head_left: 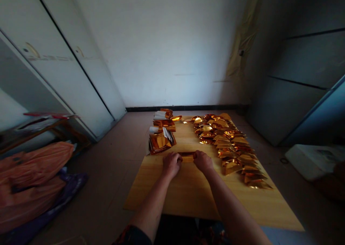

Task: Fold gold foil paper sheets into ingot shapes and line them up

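Between my two hands is a small sheet of shiny gold foil paper [188,157], held level just above the wooden board. My left hand [171,164] pinches its left end, and my right hand [203,161] pinches the right end. The sheet looks partly folded or rolled along its far edge. Beyond my left hand lie stacks of loose gold foil paper [161,141], some with white sides showing. To the right of my right hand, many folded gold paper pieces [229,144] are laid out in overlapping rows.
The wooden board [188,198] serves as the work surface. Peach and purple cloths [35,176] lie at the left, below a small shelf [37,128]. A white box [309,162] sits on the floor at right. Cabinets [61,58] and a wall stand behind.
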Demonstrator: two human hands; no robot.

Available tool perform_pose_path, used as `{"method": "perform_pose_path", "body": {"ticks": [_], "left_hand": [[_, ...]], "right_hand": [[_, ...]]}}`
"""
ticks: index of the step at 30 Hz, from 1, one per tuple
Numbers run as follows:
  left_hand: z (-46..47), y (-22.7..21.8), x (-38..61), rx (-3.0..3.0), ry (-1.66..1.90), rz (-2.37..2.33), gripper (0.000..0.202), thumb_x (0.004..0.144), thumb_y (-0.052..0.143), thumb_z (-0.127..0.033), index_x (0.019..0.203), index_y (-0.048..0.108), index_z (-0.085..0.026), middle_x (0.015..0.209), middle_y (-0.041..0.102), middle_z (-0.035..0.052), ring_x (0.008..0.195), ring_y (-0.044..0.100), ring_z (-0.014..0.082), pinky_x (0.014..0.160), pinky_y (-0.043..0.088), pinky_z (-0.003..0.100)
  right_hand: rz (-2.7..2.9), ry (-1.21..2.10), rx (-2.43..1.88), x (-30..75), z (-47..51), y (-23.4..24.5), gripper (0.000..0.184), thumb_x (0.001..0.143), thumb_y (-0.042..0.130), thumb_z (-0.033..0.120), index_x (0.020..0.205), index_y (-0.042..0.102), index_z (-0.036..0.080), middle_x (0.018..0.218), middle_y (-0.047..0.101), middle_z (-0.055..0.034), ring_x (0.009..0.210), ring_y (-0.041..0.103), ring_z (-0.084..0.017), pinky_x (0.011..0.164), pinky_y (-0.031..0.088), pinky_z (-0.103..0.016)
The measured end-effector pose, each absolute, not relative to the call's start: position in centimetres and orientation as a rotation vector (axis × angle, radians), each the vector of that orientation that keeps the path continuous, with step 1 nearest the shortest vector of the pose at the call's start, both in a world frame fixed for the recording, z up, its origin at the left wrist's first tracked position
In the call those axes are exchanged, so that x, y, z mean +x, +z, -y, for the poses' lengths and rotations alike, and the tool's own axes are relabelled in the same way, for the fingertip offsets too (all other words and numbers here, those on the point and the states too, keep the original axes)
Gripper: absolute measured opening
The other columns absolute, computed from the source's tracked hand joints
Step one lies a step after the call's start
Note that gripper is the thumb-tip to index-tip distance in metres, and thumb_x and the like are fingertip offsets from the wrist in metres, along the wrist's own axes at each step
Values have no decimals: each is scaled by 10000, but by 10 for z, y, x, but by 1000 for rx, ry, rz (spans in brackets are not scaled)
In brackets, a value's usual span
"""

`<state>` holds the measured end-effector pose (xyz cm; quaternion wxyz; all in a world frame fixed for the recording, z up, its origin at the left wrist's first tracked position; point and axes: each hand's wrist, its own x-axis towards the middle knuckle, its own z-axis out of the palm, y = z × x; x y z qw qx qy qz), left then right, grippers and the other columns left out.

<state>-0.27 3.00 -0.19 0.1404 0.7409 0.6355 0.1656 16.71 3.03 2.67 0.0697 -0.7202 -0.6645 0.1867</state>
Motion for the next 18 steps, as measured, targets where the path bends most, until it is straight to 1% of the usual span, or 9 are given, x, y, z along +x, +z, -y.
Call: {"method": "perform_pose_path", "body": {"ticks": [4,7,10,12,15,16,18], "left_hand": [[-33,-7,-6,2147,527,-1777,230,765,543,-42,833,655,-231,947,663,-10,964,560,145,848,368,259],[-35,-10,-7,2160,540,-1768,278,759,515,-10,838,659,-233,945,664,-8,949,564,141,845,374,260],[-34,-9,-6,2140,496,-1795,299,744,511,1,850,663,-234,970,663,-2,975,561,148,854,373,266],[-32,-6,-4,2120,497,-1823,243,764,528,-53,856,663,-232,984,661,3,993,554,157,862,370,276],[-30,-2,1,2110,519,-1877,115,809,550,-201,848,655,-228,975,659,14,978,552,171,844,369,289],[-30,-1,3,2104,516,-1904,99,811,557,-229,841,651,-226,967,659,17,970,552,174,834,368,291],[-29,-1,6,2085,509,-1948,78,800,575,-234,841,640,-224,957,659,16,960,551,176,820,363,292]], "right_hand": [[2004,579,-2147,172,-33,22,243,832,420,158,934,627,235,975,677,-42,878,626,-171,671,378,-244],[2014,554,-2146,171,-32,22,253,841,406,161,952,623,229,974,669,-52,880,626,-179,677,387,-249],[2028,480,-2161,168,-30,24,261,833,414,149,994,603,227,979,644,-58,860,628,-177,678,393,-255],[2050,430,-2164,166,-28,24,251,835,425,157,1011,589,229,998,620,-61,845,628,-176,677,396,-259],[2088,401,-2153,165,-28,23,218,852,442,200,1020,576,233,1031,583,-63,816,623,-171,669,398,-265],[2090,395,-2144,166,-27,22,215,851,452,205,1027,572,233,1042,573,-61,808,619,-165,665,396,-262],[2081,375,-2108,168,-27,20,225,838,477,195,1044,564,227,1061,556,-59,817,605,-156,666,392,-251]]}}
